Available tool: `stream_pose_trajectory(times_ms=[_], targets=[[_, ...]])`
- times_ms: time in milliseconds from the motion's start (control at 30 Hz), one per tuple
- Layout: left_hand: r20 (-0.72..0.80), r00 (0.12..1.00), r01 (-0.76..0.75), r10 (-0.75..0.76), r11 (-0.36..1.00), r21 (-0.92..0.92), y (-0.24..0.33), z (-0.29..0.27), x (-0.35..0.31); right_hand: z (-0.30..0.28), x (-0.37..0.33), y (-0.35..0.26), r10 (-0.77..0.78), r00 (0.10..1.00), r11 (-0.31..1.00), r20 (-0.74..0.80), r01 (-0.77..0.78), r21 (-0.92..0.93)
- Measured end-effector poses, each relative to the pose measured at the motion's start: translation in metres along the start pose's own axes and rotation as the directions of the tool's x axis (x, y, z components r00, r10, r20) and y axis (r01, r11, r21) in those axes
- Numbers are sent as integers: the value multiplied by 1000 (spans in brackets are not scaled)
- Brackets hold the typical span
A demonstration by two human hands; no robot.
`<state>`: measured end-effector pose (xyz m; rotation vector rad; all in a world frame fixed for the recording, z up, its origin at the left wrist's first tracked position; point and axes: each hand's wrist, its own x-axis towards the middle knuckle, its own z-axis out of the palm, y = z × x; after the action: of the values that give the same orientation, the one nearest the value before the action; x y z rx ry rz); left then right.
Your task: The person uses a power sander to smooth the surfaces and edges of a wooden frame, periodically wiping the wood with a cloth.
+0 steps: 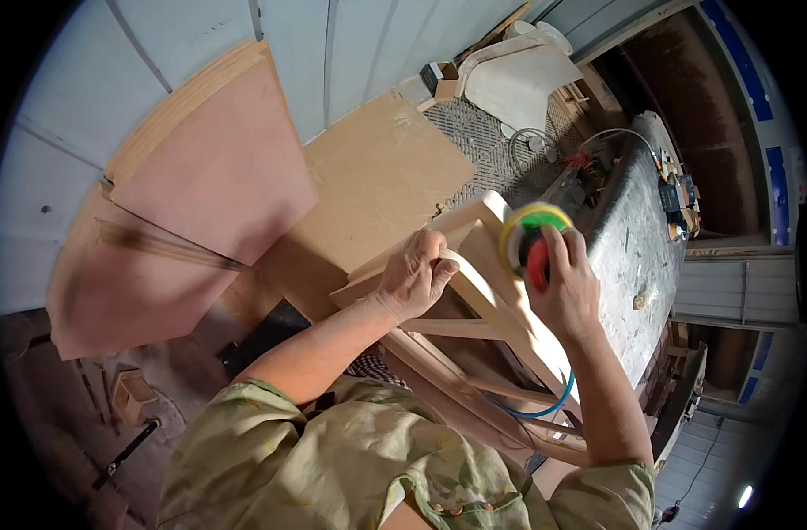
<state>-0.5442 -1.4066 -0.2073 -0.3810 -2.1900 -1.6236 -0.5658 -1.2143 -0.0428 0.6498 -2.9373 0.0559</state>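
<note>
Frame (pixel 485 299): gripped by left hand (pixel 409 277), fingers curled, presumably for steadiness.
Sander (pixel 529 231): clasped by right hand (pixel 569 296), fingers wrapped, likely for control.

"Where is it brightest?"

"On the pale wooden frame (pixel 483 294) and the bare left hand (pixel 412 276). A small white tube lamp (pixel 745 496) glows at the lower right, but it's hard to tell where the main light comes from."

"Any shadows?"

"Soft dark ones lie on the flat pink boards (pixel 213 168). The dusty brown floor (pixel 178 397) at the lower left looks dim."

"Is anything fuzzy?"

"The round green and yellow sanding tool (pixel 534 221) looks smeary."

"And the edges?"

"Lines on the pale blue metal wall (pixel 288 53) bend, and the corners are all black."
</note>
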Motion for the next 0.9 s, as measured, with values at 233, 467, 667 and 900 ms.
stream_pose_trajectory(times_ms=[233, 467, 667, 900], targets=[[9, 996, 87, -88, 993, 80, 7, -7, 3, 8, 27, -16, -286, 958, 944, -23, 278, -179], [-49, 992, 116, -115, 993, 27, 4, -1, 1, 5, 10, -1, -395, 919, 873, 11, 379, -308], [26, 999, 46, -46, 999, 19, 16, -12, 9, 9, 102, -58, -288, 915, 903, 283, 358, -239], [118, 993, -25, 30, 999, -44, 0, -5, 8, -35, 182, -21, 372, 796, 890, 477, -160, -426]])
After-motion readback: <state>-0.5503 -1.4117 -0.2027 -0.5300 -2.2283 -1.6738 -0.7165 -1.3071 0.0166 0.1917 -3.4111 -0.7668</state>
